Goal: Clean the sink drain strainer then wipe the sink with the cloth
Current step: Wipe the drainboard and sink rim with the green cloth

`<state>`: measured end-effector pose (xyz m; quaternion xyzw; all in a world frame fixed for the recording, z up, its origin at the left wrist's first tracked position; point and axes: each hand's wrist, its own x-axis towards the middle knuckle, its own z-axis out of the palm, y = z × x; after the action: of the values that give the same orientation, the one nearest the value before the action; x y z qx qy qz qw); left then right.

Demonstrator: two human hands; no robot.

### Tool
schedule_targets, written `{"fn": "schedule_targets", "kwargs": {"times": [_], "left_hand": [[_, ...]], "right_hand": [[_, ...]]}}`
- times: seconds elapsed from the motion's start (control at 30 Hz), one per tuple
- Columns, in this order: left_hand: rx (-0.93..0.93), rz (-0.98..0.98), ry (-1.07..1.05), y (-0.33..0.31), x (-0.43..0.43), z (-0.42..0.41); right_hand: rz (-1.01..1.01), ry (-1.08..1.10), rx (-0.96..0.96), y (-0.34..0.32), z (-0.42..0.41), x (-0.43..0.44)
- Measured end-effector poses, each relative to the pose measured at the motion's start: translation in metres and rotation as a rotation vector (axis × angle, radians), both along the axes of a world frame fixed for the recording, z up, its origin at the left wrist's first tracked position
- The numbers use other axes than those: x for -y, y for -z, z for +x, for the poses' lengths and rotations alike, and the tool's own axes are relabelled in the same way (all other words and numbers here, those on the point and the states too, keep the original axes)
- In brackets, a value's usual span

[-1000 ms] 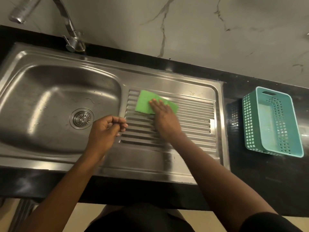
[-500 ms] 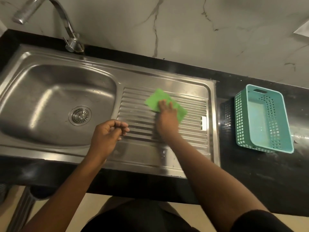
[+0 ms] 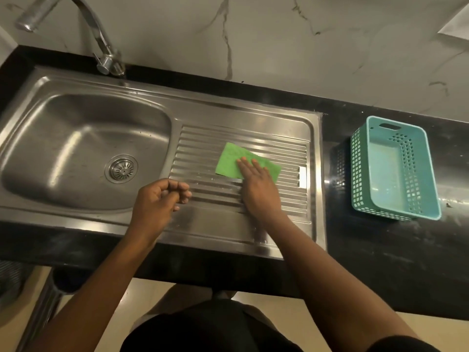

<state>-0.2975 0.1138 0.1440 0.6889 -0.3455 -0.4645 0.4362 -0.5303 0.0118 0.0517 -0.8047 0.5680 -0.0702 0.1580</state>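
A green cloth point(image 3: 232, 158) lies flat on the ribbed drainboard point(image 3: 203, 153) of the steel sink point(image 3: 83, 148). My right hand point(image 3: 256, 184) presses on the cloth with straight fingers. My left hand point(image 3: 158, 201) hovers over the drainboard's left edge, fingers curled with nothing in them. The round metal drain strainer point(image 3: 121, 169) sits in the bottom of the basin, left of my left hand.
A chrome tap point(image 3: 101, 47) rises behind the basin. A teal perforated plastic basket point(image 3: 396, 168) stands on the black counter point(image 3: 380, 245) to the right. A marble wall runs along the back.
My right hand has slid the green cloth rightward across the ribbed drainboard. My left hand has stayed curled near the drainboard's left edge.
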Motion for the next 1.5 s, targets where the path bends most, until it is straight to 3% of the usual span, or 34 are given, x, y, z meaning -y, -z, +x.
{"fn": "schedule_targets", "kwargs": {"times": [0.33, 0.43, 0.57, 0.83, 0.97, 1.03, 1.33, 1.5], "left_hand": [[0.014, 0.013, 0.114, 0.003, -0.007, 0.004], [0.022, 0.028, 0.160, 0.004, -0.004, 0.013], [0.023, 0.042, 0.206, 0.006, 0.002, 0.032], [0.019, 0.006, 0.198, 0.001, 0.020, 0.067], [0.030, -0.004, 0.203, -0.002, 0.027, 0.075], [0.033, -0.008, 0.213, -0.003, 0.030, 0.073], [0.036, 0.014, 0.296, 0.000, 0.024, 0.063], [0.029, 0.002, 0.283, -0.002, 0.021, 0.066]], "right_hand": [[-0.096, 0.364, -0.014, -0.030, -0.076, 0.008], [-0.013, 0.340, -0.064, -0.012, -0.068, 0.005], [0.042, 0.524, -0.009, -0.006, -0.008, -0.006], [0.177, 0.080, 0.059, -0.011, 0.159, -0.004], [0.136, -0.195, 0.023, -0.007, 0.149, -0.003], [0.114, -0.221, 0.011, -0.005, 0.122, -0.006], [0.036, 0.346, -0.080, -0.011, -0.061, -0.041], [0.033, 0.676, 0.008, -0.007, -0.006, -0.031]]}}
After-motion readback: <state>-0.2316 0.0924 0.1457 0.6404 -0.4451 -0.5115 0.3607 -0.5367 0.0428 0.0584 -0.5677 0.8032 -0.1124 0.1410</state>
